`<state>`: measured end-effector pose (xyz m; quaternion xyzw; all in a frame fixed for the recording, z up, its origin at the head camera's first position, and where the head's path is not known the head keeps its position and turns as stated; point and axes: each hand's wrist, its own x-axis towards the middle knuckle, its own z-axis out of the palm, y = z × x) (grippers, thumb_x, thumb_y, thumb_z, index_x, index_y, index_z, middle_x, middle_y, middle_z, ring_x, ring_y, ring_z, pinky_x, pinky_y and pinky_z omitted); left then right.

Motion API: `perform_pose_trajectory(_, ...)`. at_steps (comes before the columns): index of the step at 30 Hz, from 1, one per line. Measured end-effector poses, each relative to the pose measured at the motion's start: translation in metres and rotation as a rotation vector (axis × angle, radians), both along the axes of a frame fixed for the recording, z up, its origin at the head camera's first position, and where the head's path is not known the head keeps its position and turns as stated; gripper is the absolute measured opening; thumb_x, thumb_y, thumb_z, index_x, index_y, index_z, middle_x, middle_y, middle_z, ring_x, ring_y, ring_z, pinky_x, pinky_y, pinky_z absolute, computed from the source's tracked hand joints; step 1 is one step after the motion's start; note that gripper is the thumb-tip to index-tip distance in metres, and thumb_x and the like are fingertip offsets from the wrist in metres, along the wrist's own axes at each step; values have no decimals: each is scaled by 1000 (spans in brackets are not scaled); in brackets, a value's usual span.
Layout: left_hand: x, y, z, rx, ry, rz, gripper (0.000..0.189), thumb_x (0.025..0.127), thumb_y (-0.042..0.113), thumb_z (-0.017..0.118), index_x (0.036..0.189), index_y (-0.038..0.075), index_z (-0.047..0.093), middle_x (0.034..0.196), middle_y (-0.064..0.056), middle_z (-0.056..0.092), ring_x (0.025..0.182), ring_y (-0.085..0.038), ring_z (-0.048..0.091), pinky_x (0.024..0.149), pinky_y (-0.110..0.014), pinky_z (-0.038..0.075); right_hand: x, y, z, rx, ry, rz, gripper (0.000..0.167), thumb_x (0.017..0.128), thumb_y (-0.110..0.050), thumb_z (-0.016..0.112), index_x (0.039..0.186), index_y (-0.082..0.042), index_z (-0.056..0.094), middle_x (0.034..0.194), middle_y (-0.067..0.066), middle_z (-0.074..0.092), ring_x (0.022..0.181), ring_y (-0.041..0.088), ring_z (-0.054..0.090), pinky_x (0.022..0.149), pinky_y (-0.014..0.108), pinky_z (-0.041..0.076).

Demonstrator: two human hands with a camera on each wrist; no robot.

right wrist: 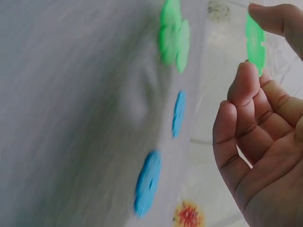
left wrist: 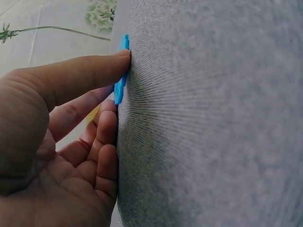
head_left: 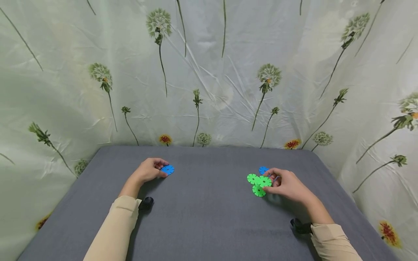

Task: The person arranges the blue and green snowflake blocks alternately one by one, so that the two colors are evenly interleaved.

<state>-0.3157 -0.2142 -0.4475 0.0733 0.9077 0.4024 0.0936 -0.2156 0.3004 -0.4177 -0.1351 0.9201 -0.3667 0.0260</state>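
We see the left hand pinch a blue disc at the grey table, and the right hand hold a green disc raised near other green discs.

Both arms reach forward, angled slightly inward, each forearm covered by a beige cloth sleeve that ends short of the bare wrist. The left hand and right hand sit well apart, level with each other across the head view. On the left, the thumb stretches out nearly straight, its tip set against the index finger side in a pinch, while the lower fingers curl toward the palm. On the right, the thumb and fingertips also pinch; the remaining fingers bend loosely beneath, the palm partly turned to the wrist camera.
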Motion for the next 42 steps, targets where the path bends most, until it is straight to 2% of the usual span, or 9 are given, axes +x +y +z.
perform_pose_trajectory(7, 1, -1, 1, -7, -9, 15, 45, 89, 8, 86, 132, 4, 74, 109, -10, 64, 100, -25, 54, 81, -34, 46, -23, -35, 1, -99, -19, 53, 45, 89, -21, 89, 125, -2, 70, 96, 7, 63, 71, 10, 56, 63, 25, 49)
perform_pose_trajectory(14, 6, 1, 4, -15, 0, 13, 46, 88, 9, 86, 132, 4, 74, 110, -12, 63, 100, -25, 54, 82, -35, 46, -42, -76, -4, -107, -19, 99, 45, 91, -21, 87, 129, -4, 70, 101, 7, 68, 79, 16, 62, 74, 30, 55)
perform_pose_trajectory(26, 3, 0, 1, -1, -8, 6, 44, 87, 8, 87, 129, 3, 74, 104, -9, 62, 95, -24, 53, 78, -33, 44, -82, -152, -20, -120, -47, 158, 43, 90, -24, 88, 126, -5, 72, 104, 6, 71, 85, 12, 64, 78, 28, 55)
perform_pose_trajectory(32, 2, 1, 0, 10, -12, 12, 41, 88, 8, 87, 126, 4, 74, 101, -8, 60, 93, -22, 51, 76, -33, 43, -94, -185, -23, -110, -70, 180, 40, 89, -23, 89, 122, -7, 74, 104, 5, 69, 86, 11, 63, 80, 27, 55)
perform_pose_trajectory(42, 0, 0, -1, 41, -10, 3, 41, 87, 5, 87, 125, 1, 73, 97, -7, 58, 90, -22, 50, 73, -33, 43, -108, -229, -27, -80, -66, 181, 37, 89, -21, 89, 118, -5, 75, 99, 4, 65, 84, 12, 56, 74, 23, 49)
